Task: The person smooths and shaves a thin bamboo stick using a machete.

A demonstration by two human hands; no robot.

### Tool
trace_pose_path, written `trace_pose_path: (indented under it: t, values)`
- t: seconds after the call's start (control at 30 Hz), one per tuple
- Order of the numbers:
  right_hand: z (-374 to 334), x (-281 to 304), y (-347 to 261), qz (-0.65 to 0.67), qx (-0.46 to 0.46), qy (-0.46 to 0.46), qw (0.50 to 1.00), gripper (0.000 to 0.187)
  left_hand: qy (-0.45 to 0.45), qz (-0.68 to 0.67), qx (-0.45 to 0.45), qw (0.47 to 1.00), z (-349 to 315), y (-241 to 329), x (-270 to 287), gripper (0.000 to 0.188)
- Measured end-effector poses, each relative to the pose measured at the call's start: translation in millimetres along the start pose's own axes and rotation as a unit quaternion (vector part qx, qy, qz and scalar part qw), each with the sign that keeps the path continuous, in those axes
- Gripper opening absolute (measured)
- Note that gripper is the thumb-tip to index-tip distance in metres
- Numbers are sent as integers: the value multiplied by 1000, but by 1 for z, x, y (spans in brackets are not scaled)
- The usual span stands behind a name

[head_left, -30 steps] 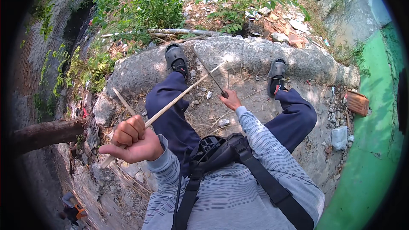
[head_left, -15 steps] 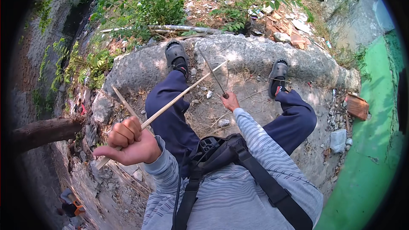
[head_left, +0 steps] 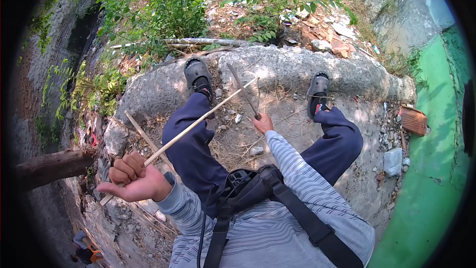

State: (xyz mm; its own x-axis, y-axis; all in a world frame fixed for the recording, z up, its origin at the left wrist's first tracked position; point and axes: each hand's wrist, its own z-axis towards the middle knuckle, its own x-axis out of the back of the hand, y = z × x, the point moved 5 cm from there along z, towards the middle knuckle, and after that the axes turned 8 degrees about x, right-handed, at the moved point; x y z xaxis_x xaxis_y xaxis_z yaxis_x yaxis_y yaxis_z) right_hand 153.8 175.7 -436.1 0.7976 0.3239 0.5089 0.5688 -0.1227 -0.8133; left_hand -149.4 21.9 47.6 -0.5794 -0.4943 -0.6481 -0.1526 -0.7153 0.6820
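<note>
My left hand (head_left: 133,177) is closed around a long, pale strip of split wood or bamboo (head_left: 183,134), thumb stretched along its lower end. The strip slants up and away over my left knee, its far end between my feet. In my right hand (head_left: 263,123) is the handle of a knife (head_left: 250,102) with a narrow dark blade. Its tip points away and a little left. Blade and strip cross in the picture near the strip's far end; whether they touch, I cannot tell. A second wooden strip (head_left: 144,133) lies beside my left leg.
A rough concrete kerb (head_left: 317,67) runs across beyond my feet, with leafy plants (head_left: 181,15) and broken rubble behind it. A thick log (head_left: 57,161) juts in at left. Toward the right are a reddish-brown block (head_left: 413,120), a pale stone-like lump (head_left: 392,162) and a green wall (head_left: 431,168).
The whole view has shifted slightly. My left hand and the strip appear a little lower and further left; the strip still crosses the blade. Both hands keep their holds.
</note>
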Motion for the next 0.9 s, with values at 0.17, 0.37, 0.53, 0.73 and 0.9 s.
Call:
trace_pose_path:
  t: [0.17,0.37,0.53,0.73,0.9]
  values:
    - [-3,1,-14,11,29,5,1000,28,14,18,-7,1000,12,4,12,68]
    - [-1,14,31,-35,-9,27,999,30,-10,-2,8,1000,21,-2,10,66]
    - [6,26,43,-54,-40,48,997,31,8,40,-1,999,26,-1,24,65]
    - [8,2,-10,-12,79,-24,997,25,37,49,2,998,36,-1,22,65]
    - [20,-6,8,22,32,4,999,27,47,54,21,997,38,-11,16,66]
